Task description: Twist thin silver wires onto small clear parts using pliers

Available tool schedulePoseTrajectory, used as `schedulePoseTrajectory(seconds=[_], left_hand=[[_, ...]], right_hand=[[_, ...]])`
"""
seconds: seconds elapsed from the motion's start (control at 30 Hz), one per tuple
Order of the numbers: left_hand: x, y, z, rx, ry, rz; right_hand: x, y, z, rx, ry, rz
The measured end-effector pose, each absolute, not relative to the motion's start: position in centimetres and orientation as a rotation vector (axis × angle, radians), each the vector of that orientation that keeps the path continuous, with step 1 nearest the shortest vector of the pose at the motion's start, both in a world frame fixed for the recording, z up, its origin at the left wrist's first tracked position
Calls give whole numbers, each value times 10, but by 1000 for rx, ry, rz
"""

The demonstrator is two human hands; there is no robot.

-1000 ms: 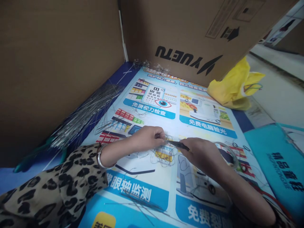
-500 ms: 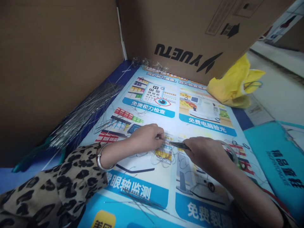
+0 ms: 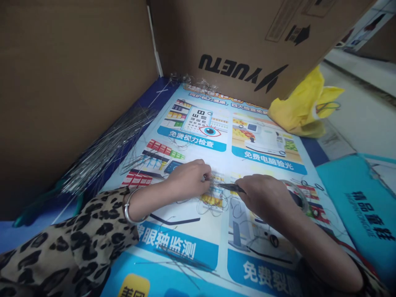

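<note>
In the middle of the head view, my left hand (image 3: 191, 178) is closed around thin wire, its fingers pinched at the edge of a small tangle of wire loops (image 3: 216, 198). My right hand (image 3: 262, 194) is wrapped round a pair of dark pliers (image 3: 230, 187), whose narrow jaws point left at the wire tangle. Whether the jaws grip a wire is too small to tell. The tangle lies over a printed poster (image 3: 213, 163). The pliers' handles are hidden in my right palm.
A bundle of thin wires (image 3: 108, 144) lies at the left. Cardboard (image 3: 235, 37) stands behind and at the left. A yellow bag (image 3: 300, 107), a roll of tape (image 3: 301, 198) and a teal bag (image 3: 352, 198) are at the right. Loose wires (image 3: 182, 258) lie in front.
The whole view has shifted very slightly. The pliers' tips have tilted a little and sit slightly nearer my left fingers; both hands keep their holds.
</note>
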State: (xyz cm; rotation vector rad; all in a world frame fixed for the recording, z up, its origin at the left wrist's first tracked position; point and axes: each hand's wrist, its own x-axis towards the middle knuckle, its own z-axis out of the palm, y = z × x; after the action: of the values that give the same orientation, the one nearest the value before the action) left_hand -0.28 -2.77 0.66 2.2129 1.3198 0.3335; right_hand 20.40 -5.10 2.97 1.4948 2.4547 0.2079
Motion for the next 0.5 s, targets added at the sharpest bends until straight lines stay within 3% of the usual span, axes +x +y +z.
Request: schedulePoseTrajectory(seconds=[0.5], left_hand=[[-3,-30,7,2221,1313,341]], right_hand=[[204,-51,28,1464,2477,249]])
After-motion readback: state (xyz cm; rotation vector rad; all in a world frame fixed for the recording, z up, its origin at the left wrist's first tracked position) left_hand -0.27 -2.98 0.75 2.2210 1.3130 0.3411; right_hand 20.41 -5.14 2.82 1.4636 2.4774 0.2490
